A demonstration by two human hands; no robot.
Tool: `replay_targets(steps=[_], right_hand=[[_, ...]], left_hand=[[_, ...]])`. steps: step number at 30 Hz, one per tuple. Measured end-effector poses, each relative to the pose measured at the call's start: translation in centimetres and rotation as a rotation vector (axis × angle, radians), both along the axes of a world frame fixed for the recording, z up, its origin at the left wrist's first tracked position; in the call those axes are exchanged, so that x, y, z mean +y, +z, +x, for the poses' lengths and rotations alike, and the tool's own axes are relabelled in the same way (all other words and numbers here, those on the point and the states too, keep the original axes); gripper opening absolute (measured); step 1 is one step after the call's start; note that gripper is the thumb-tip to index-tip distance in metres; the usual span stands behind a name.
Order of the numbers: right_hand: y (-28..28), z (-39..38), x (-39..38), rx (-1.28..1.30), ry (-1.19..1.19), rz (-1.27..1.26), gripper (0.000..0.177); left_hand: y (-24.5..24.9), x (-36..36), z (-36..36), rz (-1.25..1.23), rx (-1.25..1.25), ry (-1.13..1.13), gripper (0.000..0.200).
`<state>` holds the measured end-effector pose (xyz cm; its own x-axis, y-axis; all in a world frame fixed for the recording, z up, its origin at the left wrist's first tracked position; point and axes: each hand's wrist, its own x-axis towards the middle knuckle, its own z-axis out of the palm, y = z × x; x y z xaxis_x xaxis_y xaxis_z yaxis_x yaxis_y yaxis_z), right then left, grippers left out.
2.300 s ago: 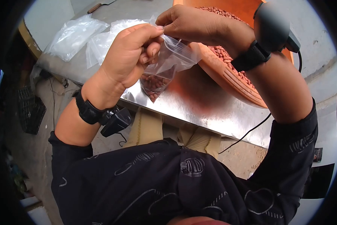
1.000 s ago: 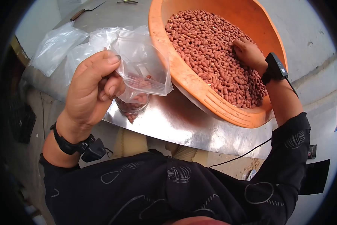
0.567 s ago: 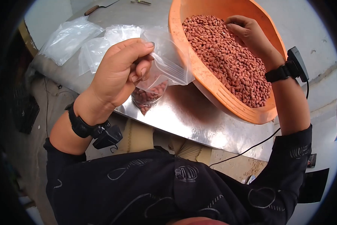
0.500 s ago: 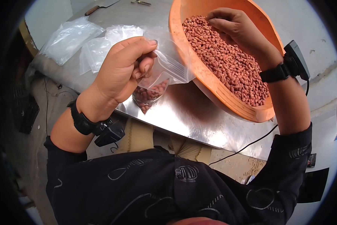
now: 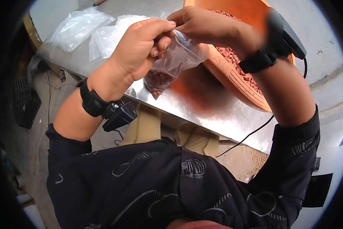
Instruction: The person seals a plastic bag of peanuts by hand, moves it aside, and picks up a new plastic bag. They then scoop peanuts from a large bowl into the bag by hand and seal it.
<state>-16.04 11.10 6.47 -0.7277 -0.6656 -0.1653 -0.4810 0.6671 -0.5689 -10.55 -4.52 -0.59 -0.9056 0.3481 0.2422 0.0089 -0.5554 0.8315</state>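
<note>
My left hand (image 5: 143,45) is closed, pinching the upper edge of a clear zip-top plastic bag (image 5: 188,53) between thumb and fingers. The bag hangs at a tilt above the metal table, with reddish-brown peanuts (image 5: 158,81) in its lower corner. My right hand (image 5: 206,26) is at the bag's mouth, close beside my left thumb. Its fingers are curled together, and I cannot make out what is in them. Just behind and below that hand, the orange basin (image 5: 230,76) holds many more peanuts (image 5: 232,57), partly hidden by my right forearm.
Flat clear plastic bags (image 5: 78,28) lie on the metal table (image 5: 221,118) at the upper left, with more bags (image 5: 112,36) beside them. A black cable (image 5: 246,138) runs off the table's front edge. Both wrists carry strapped black devices (image 5: 120,116).
My right hand has moved left from over the peanuts in the basin to the bag's mouth. My left hand and the bag have shifted slightly right and up in view.
</note>
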Motion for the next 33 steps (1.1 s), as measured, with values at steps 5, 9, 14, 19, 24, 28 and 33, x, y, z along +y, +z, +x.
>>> replay_targets(steps=[5,9,14,19,24,28,33], right_hand=[[4.2,3.2,1.0,-0.017,-0.085,-0.108,0.023],[3.2,-1.6,6.9,0.279,-0.057,-0.141,0.023],[0.2,-3.8,14.3,0.725,0.130,0.392,0.040],[-4.8,-2.4,13.0,0.748,0.399,0.150,0.036],[-6.4,-4.4,12.8,0.897,0.406,0.111,0.029],[-6.5,-7.6,14.3,0.952,0.369,0.187,0.023],[-6.3,-11.3,18.3,0.980,0.147,0.346,0.019]], left_hand=[[-0.4,0.0,-0.3,0.018,-0.003,0.004,0.017],[-0.7,-0.3,-0.1,0.030,-0.018,0.012,0.017],[-1.0,-0.5,0.7,0.049,-0.049,0.011,0.018],[-1.1,-0.3,0.8,0.041,-0.061,0.019,0.020],[-1.2,0.0,0.7,0.022,-0.067,0.007,0.020],[-1.5,-0.2,0.6,0.011,-0.062,0.001,0.020],[-1.5,-0.3,0.5,-0.009,-0.090,0.023,0.018]])
